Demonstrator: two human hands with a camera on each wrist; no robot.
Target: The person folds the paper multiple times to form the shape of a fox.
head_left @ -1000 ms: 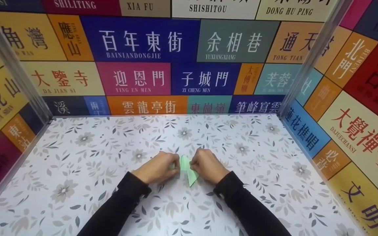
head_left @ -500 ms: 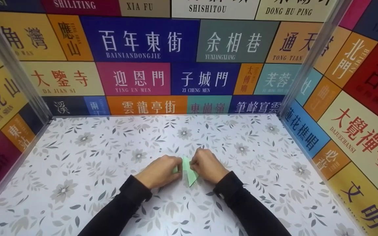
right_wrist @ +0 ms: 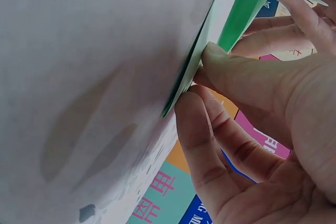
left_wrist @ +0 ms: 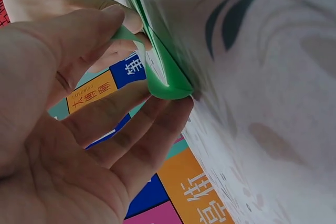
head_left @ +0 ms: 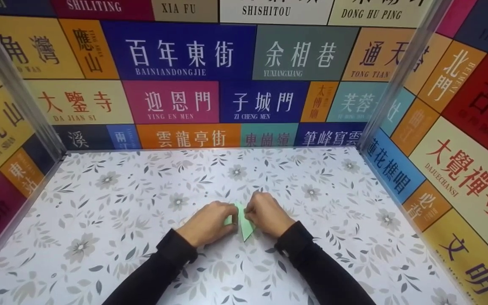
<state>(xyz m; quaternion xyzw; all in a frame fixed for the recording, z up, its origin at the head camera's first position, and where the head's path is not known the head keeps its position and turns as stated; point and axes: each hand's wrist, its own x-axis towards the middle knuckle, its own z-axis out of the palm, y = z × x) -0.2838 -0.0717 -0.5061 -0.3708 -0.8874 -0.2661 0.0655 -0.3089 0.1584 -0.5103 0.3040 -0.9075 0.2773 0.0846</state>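
A folded piece of light green paper (head_left: 246, 228) lies on the table, between my two hands. My left hand (head_left: 210, 222) pinches a raised flap of it between thumb and index finger. In the left wrist view the flap curls over, and the other fingertips touch the bend of the green paper (left_wrist: 170, 77). My right hand (head_left: 268, 214) holds the right part of the sheet. The right wrist view has its thumb pressed on the folded layers, with fingers tucked beneath the edge. Between the hands, a darker green face of the paper (right_wrist: 244, 11) shows.
The table (head_left: 142, 262) has a white covering printed with grey flowers and leaves. Upright panels with coloured blocks of lettering rise behind it, such as the blue back panel (head_left: 180, 31), and on both sides. Clear corner strips (head_left: 386, 101) join the panels.
My left hand has shifted a little right and toward me, closer to the right hand, bringing the paper's left flap with it. The right hand has stayed in place.
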